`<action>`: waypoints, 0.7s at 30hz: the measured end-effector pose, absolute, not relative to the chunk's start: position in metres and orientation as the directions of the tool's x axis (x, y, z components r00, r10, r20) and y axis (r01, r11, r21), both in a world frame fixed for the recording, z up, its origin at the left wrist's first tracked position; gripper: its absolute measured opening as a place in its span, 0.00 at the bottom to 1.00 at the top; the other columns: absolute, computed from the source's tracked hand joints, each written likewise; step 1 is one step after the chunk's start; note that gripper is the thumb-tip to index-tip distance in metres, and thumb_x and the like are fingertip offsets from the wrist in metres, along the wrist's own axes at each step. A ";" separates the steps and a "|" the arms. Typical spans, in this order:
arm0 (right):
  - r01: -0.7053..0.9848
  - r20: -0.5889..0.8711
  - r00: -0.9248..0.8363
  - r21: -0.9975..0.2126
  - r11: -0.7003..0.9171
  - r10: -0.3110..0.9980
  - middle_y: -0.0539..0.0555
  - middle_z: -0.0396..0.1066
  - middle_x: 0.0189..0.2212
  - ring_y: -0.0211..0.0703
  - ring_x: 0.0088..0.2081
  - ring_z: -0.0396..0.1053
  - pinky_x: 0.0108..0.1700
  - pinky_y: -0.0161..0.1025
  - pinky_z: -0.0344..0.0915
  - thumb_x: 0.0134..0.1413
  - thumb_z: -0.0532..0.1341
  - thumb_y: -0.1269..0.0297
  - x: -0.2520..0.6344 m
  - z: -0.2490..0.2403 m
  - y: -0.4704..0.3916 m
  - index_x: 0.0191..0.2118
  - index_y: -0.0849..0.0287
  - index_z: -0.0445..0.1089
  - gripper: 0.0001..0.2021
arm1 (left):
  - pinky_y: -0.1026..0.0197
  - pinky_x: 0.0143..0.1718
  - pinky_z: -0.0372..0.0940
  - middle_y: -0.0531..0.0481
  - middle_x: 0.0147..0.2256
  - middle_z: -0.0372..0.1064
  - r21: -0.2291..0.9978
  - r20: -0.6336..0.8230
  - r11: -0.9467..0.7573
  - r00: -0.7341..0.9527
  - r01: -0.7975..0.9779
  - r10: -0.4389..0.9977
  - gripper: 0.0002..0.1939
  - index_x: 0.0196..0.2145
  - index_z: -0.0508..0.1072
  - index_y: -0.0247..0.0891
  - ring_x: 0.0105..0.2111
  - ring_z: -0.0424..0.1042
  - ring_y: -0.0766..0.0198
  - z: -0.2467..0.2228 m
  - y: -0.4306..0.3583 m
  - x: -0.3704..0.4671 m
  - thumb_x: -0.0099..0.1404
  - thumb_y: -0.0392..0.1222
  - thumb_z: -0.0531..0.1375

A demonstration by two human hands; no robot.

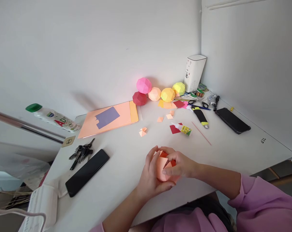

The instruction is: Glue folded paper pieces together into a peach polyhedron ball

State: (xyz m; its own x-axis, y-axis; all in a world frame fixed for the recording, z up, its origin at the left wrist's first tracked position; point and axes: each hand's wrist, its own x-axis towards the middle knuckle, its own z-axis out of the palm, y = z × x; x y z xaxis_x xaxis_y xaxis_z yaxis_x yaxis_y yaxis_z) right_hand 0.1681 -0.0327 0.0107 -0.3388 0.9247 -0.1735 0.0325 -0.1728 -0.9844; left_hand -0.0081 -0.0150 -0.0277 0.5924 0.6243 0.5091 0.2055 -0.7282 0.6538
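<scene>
A peach faceted paper ball with an opening in its upper side is held between both hands above the front of the table. My left hand curls around its left side and underneath, fingers bent over the top edge. On the right, my right hand grips the ball's edge, with fingers at the opening and the thumb on the outside. Inside the opening the paper looks deeper orange. Beyond the hands lie small folded peach paper pieces and a glue bottle resting on a dark red paper square.
Several finished paper balls sit against the wall. Peach sheets bear a purple paper template. A utility knife, scissors and a black phone lie right; keys, another phone and a bottle lie left.
</scene>
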 end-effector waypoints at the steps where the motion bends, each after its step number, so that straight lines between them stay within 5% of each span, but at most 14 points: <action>1: 0.012 -0.183 -0.321 -0.982 -0.189 0.929 0.53 0.55 0.60 0.53 0.62 0.50 0.61 0.48 0.50 0.40 0.67 0.66 0.169 0.011 -0.032 0.26 0.59 0.75 0.03 | 0.38 0.55 0.58 0.33 0.62 0.39 0.659 0.517 -0.723 0.573 0.209 0.636 0.47 0.65 0.40 0.42 0.63 0.45 0.42 -0.028 -0.014 -0.009 0.58 0.65 0.56; 7: -0.169 -0.221 -0.269 -0.947 -0.272 0.937 0.54 0.53 0.60 0.55 0.61 0.53 0.56 0.47 0.56 0.40 0.69 0.59 0.174 0.022 -0.027 0.25 0.60 0.76 0.09 | 0.36 0.54 0.57 0.33 0.62 0.41 0.725 0.477 -0.653 0.523 0.220 0.706 0.44 0.65 0.41 0.43 0.63 0.43 0.41 -0.028 -0.011 -0.012 0.60 0.60 0.58; 12: -0.247 -0.229 -0.270 -0.922 -0.297 0.935 0.55 0.52 0.61 0.54 0.57 0.57 0.48 0.43 0.62 0.42 0.68 0.59 0.173 0.023 -0.027 0.28 0.61 0.77 0.09 | 0.41 0.56 0.58 0.38 0.62 0.42 0.894 0.269 -0.402 0.480 0.198 0.835 0.29 0.63 0.45 0.46 0.62 0.49 0.49 -0.023 -0.015 -0.010 0.68 0.51 0.50; 17: -0.290 -0.257 -0.265 -0.898 -0.331 0.929 0.54 0.52 0.60 0.49 0.49 0.63 0.43 0.41 0.64 0.41 0.69 0.60 0.171 0.022 -0.028 0.27 0.62 0.76 0.10 | 0.46 0.56 0.59 0.39 0.61 0.47 0.971 0.093 -0.189 0.493 0.147 0.865 0.26 0.61 0.48 0.44 0.59 0.56 0.52 -0.017 -0.018 -0.011 0.70 0.53 0.47; 21: -0.345 -0.297 -0.273 -0.858 -0.381 0.915 0.55 0.65 0.50 0.42 0.39 0.67 0.39 0.38 0.63 0.43 0.67 0.60 0.173 0.021 -0.026 0.30 0.62 0.76 0.10 | 0.48 0.56 0.60 0.42 0.59 0.56 0.984 -0.023 -0.053 0.417 0.169 0.909 0.23 0.58 0.57 0.42 0.58 0.58 0.53 -0.012 -0.013 -0.011 0.71 0.54 0.44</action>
State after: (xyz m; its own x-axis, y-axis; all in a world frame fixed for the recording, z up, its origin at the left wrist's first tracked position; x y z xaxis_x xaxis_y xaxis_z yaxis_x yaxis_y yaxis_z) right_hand 0.1729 -0.0261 0.0207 -0.2730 0.9151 -0.2966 -0.3451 -0.3810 -0.8578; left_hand -0.0114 -0.0135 -0.0122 0.4170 0.9086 -0.0227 0.1695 -0.0532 0.9841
